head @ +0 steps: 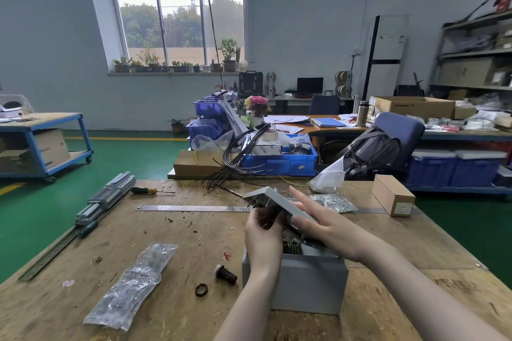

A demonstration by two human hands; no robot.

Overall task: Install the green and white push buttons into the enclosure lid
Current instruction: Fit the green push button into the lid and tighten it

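The grey enclosure lid (pixel 273 196) is held tilted above the grey enclosure box (pixel 307 279) on the wooden bench. My right hand (pixel 318 223) lies along the lid's outer face with fingers straight, steadying it. My left hand (pixel 263 227) is under the lid with fingers curled round a dark part there; what the part is cannot be made out. A push button (pixel 225 273) with a white face and dark body lies on its side on the bench left of the box. A dark locking nut (pixel 201 289) lies beside it. No green button is visible.
A clear bag of parts (pixel 133 282) lies at the front left, another bag (pixel 335 202) behind the lid. A steel ruler (pixel 191 208), screwdriver (pixel 146 190), DIN rail with terminals (pixel 91 210) and a small cardboard box (pixel 393 195) are on the bench (pixel 83 299).
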